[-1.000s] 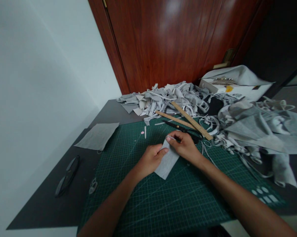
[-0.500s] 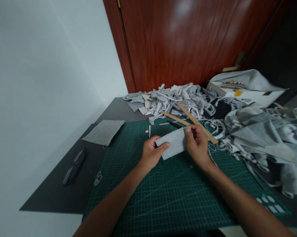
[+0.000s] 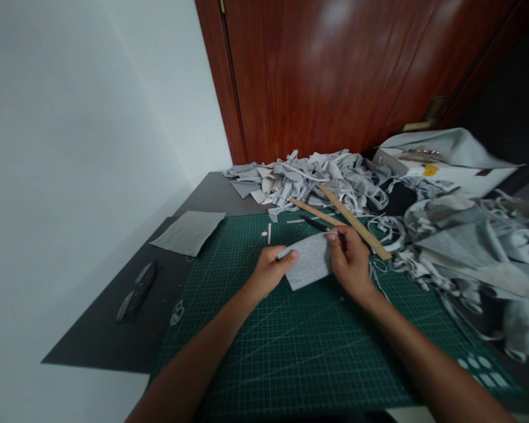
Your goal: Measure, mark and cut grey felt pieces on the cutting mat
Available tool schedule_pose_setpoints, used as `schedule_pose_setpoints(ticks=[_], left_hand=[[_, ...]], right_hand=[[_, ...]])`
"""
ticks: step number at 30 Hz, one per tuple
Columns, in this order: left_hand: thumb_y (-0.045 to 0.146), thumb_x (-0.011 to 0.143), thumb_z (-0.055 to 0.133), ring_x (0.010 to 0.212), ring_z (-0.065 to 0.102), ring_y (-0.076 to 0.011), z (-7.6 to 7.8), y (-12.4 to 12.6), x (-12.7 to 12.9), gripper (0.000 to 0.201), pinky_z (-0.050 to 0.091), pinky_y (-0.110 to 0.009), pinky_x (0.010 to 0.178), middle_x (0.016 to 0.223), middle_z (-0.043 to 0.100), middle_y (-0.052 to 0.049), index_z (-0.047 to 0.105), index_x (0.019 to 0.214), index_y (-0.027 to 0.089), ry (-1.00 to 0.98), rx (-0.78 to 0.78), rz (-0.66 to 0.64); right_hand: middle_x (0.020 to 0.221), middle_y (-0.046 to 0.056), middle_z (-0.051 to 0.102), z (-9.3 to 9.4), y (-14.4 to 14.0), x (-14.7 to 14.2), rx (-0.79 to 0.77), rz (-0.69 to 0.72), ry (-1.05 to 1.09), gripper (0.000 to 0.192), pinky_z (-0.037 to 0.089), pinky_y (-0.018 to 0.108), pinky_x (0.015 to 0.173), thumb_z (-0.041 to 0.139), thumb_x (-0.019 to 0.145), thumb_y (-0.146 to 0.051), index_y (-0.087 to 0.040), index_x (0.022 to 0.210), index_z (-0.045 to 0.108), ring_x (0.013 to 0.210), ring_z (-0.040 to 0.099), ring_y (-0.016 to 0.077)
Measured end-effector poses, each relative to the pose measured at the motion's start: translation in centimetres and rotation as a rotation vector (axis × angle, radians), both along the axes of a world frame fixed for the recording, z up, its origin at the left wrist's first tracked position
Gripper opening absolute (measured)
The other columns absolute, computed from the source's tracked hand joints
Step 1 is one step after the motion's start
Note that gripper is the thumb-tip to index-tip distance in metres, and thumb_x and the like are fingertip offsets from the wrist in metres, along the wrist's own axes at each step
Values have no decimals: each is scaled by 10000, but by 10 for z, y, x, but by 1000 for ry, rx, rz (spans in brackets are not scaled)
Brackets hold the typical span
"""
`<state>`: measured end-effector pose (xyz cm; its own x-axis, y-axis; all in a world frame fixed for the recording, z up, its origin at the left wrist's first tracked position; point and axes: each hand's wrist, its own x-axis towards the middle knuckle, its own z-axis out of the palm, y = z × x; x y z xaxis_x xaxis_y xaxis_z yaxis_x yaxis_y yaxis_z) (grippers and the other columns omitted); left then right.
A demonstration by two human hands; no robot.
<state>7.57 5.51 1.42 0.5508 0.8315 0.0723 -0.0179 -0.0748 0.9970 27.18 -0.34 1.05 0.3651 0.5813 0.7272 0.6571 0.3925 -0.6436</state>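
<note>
While both hands, left (image 3: 268, 271) and right (image 3: 350, 263), pinch a grey felt piece (image 3: 309, 262) just above the green mat (image 3: 290, 346), scissors (image 3: 323, 225) beside the right knuckles could nick them.

From the hands, the green cutting mat (image 3: 290, 352) lies open toward 6 o'clock. At 12 to 3 o'clock, wooden rulers (image 3: 354, 222), scissors (image 3: 317, 224) and a heap of grey fabric scraps (image 3: 444, 235) block the way. At 9 o'clock the dark surface (image 3: 114, 329) carries a grey cloth sheet (image 3: 188, 232) and eyeglasses (image 3: 137, 291).
</note>
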Motion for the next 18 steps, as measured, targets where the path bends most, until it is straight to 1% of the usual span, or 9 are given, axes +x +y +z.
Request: schedule_pose_setpoints(ticks=[4, 7, 9, 12, 14, 15, 16, 17, 18], left_hand=[[562, 686, 860, 605, 499, -117, 4, 6, -5, 461, 363, -234, 561, 662, 578, 14, 662, 721, 147, 59, -25, -115], [531, 690, 874, 667, 540, -129, 6, 4, -5, 454, 390, -234, 601, 747, 628, 3, 695, 845, 144, 77, -36, -209], [546, 714, 865, 680, 547, -130, 5, 0, -3, 469, 400, -239, 615, 774, 636, 0, 698, 887, 144, 69, -50, -265], [576, 739, 851, 625, 511, -118, 1, -4, 0, 472, 358, -235, 570, 712, 604, 7, 688, 802, 137, 60, -70, -231], [596, 735, 851, 582, 481, -111, -3, -3, 2, 493, 320, -233, 534, 653, 574, 13, 671, 724, 138, 51, -74, -163], [611, 729, 851, 576, 478, -111, -4, -2, 2, 508, 315, -234, 528, 641, 571, 12, 667, 707, 138, 37, -71, -125], [634, 729, 844, 579, 483, -114, -6, 0, 3, 526, 324, -235, 531, 643, 580, 8, 673, 711, 136, 17, -65, -87], [661, 738, 826, 590, 497, -119, -6, 0, 3, 546, 343, -238, 542, 658, 598, 2, 687, 736, 133, -6, -58, -52], [688, 753, 803, 605, 515, -125, -7, 1, 4, 567, 365, -242, 557, 678, 618, -5, 702, 770, 130, -30, -52, -14]], right_hand=[[814, 27, 681, 1, 1, 3, -34, 123, -62, 120, 480, 335, 678, 568, 1029, -300, -229, 957, 632, 749, 632, 219], [852, 27, 709, 1, -1, -2, -52, 223, -118, 97, 503, 327, 699, 567, 1031, -267, -234, 974, 637, 762, 658, 209], [867, 27, 719, 1, -3, -7, -70, 281, -142, 99, 518, 325, 715, 563, 1035, -255, -237, 982, 644, 777, 672, 205], [876, 30, 731, -1, -5, -13, -104, 331, -119, 108, 540, 340, 750, 575, 1029, -271, -243, 971, 661, 803, 689, 210], [916, 39, 744, -1, -3, -15, -114, 286, 4, 94, 554, 362, 769, 626, 1005, -327, -249, 1027, 674, 829, 697, 222], [963, 49, 752, -1, -1, -16, -113, 249, 103, 171, 562, 376, 780, 680, 970, -372, -252, 1092, 670, 862, 703, 233], [1018, 62, 757, -2, 0, -16, -113, 220, 219, 317, 571, 390, 788, 749, 914, -423, -254, 1166, 655, 901, 708, 248], [1065, 76, 759, -1, 2, -17, -126, 215, 341, 475, 579, 404, 795, 814, 846, -472, -254, 1228, 634, 938, 712, 264], [1094, 90, 763, -1, 4, -18, -159, 246, 457, 597, 586, 418, 804, 865, 778, -512, -249, 1257, 624, 967, 716, 280]])
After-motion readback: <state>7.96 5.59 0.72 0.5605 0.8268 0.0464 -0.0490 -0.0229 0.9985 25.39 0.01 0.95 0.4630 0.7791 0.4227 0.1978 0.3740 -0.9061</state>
